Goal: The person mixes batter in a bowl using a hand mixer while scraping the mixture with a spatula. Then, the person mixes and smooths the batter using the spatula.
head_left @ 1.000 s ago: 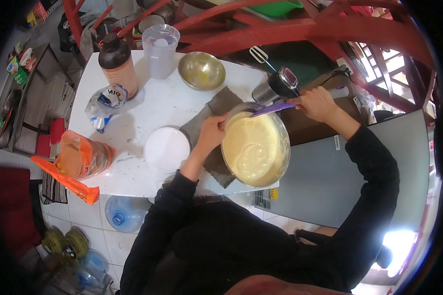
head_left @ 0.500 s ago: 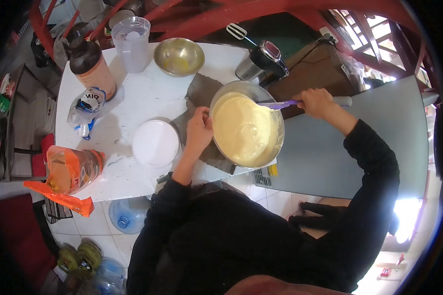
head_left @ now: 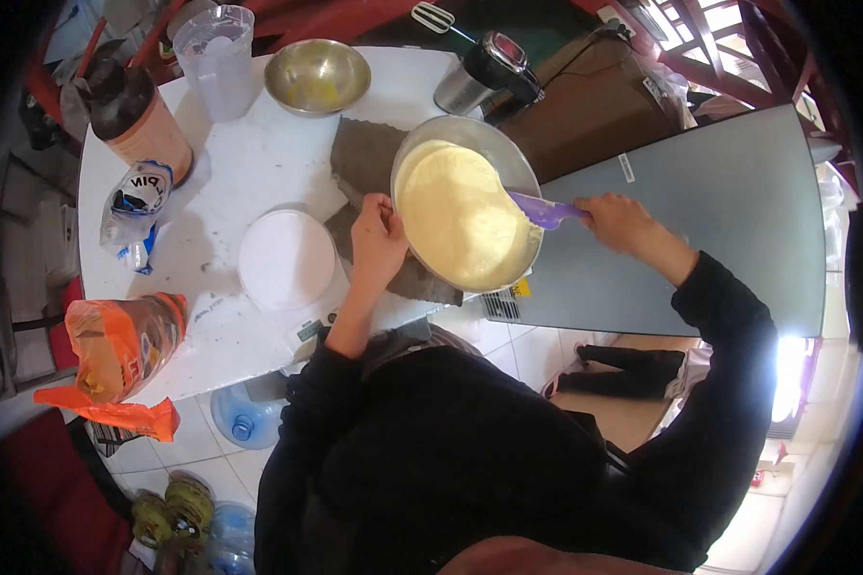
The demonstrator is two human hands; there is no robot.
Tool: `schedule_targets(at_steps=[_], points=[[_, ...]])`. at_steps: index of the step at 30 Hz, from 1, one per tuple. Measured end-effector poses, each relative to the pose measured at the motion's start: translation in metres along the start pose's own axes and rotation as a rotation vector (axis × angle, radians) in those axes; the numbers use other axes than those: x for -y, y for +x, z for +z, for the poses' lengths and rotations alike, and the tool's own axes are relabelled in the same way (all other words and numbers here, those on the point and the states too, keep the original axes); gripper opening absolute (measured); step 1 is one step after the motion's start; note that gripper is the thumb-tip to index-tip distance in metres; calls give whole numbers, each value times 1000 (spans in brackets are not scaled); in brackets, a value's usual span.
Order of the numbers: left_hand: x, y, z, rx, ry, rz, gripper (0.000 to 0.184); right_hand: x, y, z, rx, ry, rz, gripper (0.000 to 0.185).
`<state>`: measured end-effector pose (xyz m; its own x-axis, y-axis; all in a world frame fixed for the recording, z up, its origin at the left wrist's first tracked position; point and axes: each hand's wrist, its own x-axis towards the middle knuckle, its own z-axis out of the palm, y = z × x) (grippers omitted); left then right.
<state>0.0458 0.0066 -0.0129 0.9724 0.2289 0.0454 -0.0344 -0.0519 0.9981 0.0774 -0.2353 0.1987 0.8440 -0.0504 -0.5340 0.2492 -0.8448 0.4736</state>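
A large metal mixing bowl [head_left: 489, 137] holds pale yellow batter [head_left: 451, 216] and tilts slightly near the table's front edge. At its left rim, my left hand [head_left: 379, 246] is closed, thumb and fingers pinching the edge. My right hand [head_left: 625, 225] wraps round the handle of a purple spatula [head_left: 543, 211]. The spatula's blade lies against the bowl's right inner side, at the edge of the batter, with some batter on it. Beneath the bowl is a grey-brown cloth [head_left: 362, 149]. A kitchen scale with a round white top [head_left: 288, 259] stands left of my left hand.
A smaller metal bowl [head_left: 318, 77], a clear pitcher [head_left: 216, 72] and a big brown bottle [head_left: 142, 125] stand at the back. A hand mixer [head_left: 494, 72] rests behind the bowl. At left are a plastic bag [head_left: 139, 206] and an orange bag [head_left: 125, 345]. Another person's legs [head_left: 623, 372] show lower right.
The spatula has moved down along the bowl's right side, and its blade now shows its broad face. My left hand stays on the rim. The whole view has shifted slightly.
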Motion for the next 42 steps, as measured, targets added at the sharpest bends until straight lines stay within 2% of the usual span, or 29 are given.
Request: schedule_targets(at_steps=[7, 9, 10, 12, 16, 23, 26, 27, 30, 31, 33, 34, 35, 38, 42], points=[[1, -7, 2, -21, -106, -1, 13, -1, -7, 25, -75, 42, -117, 27], [-3, -10, 0, -8, -114, -59, 10, 7, -15, 5, 187, 236, -15, 27], [-2, -12, 1, -14, -119, -19, 12, 13, -19, -5, 318, 331, 36, 27], [0, -13, 2, -31, -127, 64, 15, 13, -17, 0, 466, 481, 83, 28], [-2, -18, 1, -26, -180, 29, 15, 24, -18, 14, 698, 683, 200, 34], [-2, -19, 2, -43, -158, 27, 16, 65, -41, 12, 838, 967, 246, 40], [2, -18, 0, -16, -138, 50, 16, 86, -43, 13, 924, 1158, 349, 31], [1, -17, -2, 1, -127, 63, 16, 90, -42, 16, 940, 1303, 371, 35], [-6, -15, -9, 195, -436, -274, 13, 104, -34, 18, 1024, 1538, 361, 33], [-11, -14, -13, 225, -461, -312, 13, 113, -33, 10, 1061, 1659, 453, 32], [-20, -13, -19, 286, -505, -388, 12, 122, -28, 7, 1047, 1702, 392, 30], [-21, -12, -22, 302, -501, -399, 12, 124, -24, 7, 1037, 1724, 359, 30], [-23, -11, -23, 316, -499, -410, 12, 123, -18, 7, 1186, 1910, 395, 29], [-19, -11, -25, 363, -503, -397, 13, 127, -6, 5, 1162, 1984, 236, 25], [-14, -11, -22, 384, -475, -356, 15, 134, 15, 2, 1418, 2416, 360, 13]])
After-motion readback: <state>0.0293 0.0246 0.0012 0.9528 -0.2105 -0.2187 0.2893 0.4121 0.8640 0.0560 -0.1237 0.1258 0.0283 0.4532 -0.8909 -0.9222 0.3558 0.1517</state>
